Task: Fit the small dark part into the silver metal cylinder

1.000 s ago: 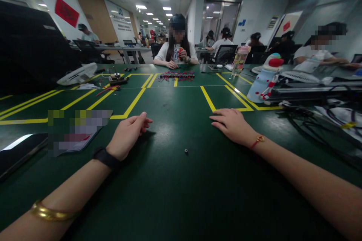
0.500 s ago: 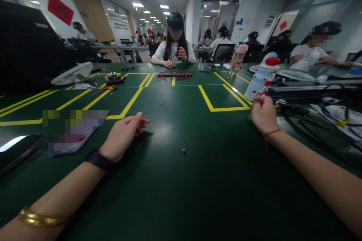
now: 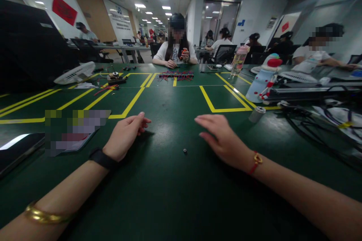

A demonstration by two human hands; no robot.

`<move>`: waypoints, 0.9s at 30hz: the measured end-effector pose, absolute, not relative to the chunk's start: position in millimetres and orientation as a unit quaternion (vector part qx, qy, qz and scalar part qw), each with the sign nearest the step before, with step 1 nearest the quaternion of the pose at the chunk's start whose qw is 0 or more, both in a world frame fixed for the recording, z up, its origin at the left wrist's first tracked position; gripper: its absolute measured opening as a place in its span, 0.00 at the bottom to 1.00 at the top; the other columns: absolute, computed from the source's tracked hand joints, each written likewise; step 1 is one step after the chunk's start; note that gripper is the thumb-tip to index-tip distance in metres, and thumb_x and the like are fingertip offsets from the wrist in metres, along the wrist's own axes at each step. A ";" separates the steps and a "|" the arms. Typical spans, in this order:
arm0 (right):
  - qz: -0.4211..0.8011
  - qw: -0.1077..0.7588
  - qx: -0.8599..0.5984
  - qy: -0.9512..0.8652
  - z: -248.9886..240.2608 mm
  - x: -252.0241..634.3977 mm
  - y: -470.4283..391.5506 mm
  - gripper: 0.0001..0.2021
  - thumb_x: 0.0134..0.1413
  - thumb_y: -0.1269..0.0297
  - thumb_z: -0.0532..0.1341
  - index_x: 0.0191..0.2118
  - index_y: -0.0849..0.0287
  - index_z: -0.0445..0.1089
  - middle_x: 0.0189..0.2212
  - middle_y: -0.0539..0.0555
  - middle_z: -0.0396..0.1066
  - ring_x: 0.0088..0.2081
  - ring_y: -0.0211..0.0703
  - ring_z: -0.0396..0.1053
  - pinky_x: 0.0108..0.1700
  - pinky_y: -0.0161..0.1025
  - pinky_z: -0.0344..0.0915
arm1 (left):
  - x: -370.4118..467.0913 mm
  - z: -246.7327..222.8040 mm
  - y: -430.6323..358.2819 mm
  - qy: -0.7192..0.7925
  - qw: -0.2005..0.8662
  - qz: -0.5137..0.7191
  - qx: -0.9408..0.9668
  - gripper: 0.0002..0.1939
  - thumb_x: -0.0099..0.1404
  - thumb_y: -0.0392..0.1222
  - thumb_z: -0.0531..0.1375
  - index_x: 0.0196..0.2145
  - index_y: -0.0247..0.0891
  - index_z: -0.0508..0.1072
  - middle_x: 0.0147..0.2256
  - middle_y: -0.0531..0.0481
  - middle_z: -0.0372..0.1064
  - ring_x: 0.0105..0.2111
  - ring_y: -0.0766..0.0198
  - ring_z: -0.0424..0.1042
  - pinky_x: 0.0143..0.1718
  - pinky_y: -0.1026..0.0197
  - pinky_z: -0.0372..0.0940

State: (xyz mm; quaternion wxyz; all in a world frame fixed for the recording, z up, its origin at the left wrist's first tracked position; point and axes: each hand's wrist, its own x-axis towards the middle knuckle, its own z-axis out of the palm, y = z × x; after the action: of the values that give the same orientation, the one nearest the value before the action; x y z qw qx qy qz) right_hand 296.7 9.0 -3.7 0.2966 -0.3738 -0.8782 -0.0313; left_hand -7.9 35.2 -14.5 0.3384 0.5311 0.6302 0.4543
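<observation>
My left hand rests on its side on the green table, fingers loosely curled and a little apart; nothing shows in them, though the palm is hidden. My right hand is over the table with its thumb apart from the stretched fingers, open and holding nothing visible. Between the two hands lies a tiny grey ring-shaped metal piece, touched by neither. A small silver cylinder stands to the right, apart from my right hand.
A blue snowman-like bottle and black cables are on the right. To the left are a phone-like device and a blurred flat packet. Across the table, a person sits behind a row of wired parts.
My right hand has moved left from beside the bottle, its fingers opening out. The silver cylinder, hidden behind that hand before, now shows standing there. My left hand has stayed put.
</observation>
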 end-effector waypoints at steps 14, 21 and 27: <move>-0.148 0.257 -0.594 -0.748 35.9 377.0 39.3 0.13 0.58 0.67 0.53 0.43 0.63 0.72 0.42 0.60 0.70 0.44 0.44 0.65 0.49 0.42 0.60 | -8.0 -14.9 34.7 0.628 0.343 0.456 0.530 0.24 0.60 0.60 0.55 0.34 0.35 0.77 0.29 0.49 0.69 0.27 0.65 0.64 0.26 0.64 0.59; -0.118 0.140 -0.724 -0.665 45.8 449.4 56.5 0.11 0.53 0.65 0.56 0.37 0.60 0.76 0.33 0.56 0.74 0.33 0.41 0.68 0.37 0.37 0.59 | -8.3 -14.2 33.1 0.625 0.353 0.453 0.529 0.24 0.60 0.60 0.57 0.35 0.34 0.76 0.30 0.50 0.68 0.28 0.65 0.64 0.29 0.63 0.59; -0.125 0.147 -0.727 -0.659 43.7 443.6 57.7 0.13 0.53 0.65 0.56 0.39 0.59 0.75 0.36 0.55 0.75 0.36 0.40 0.69 0.39 0.36 0.59 | -8.2 -13.3 32.7 0.624 0.360 0.450 0.527 0.24 0.60 0.60 0.57 0.36 0.33 0.76 0.30 0.49 0.67 0.28 0.65 0.63 0.29 0.63 0.59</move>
State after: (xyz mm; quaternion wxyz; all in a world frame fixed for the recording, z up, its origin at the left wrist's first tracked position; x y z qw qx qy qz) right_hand 443.6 57.7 43.7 0.1467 -0.7269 -0.6590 -0.1254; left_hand -8.2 32.7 -13.3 0.3605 0.5271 0.6242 0.4501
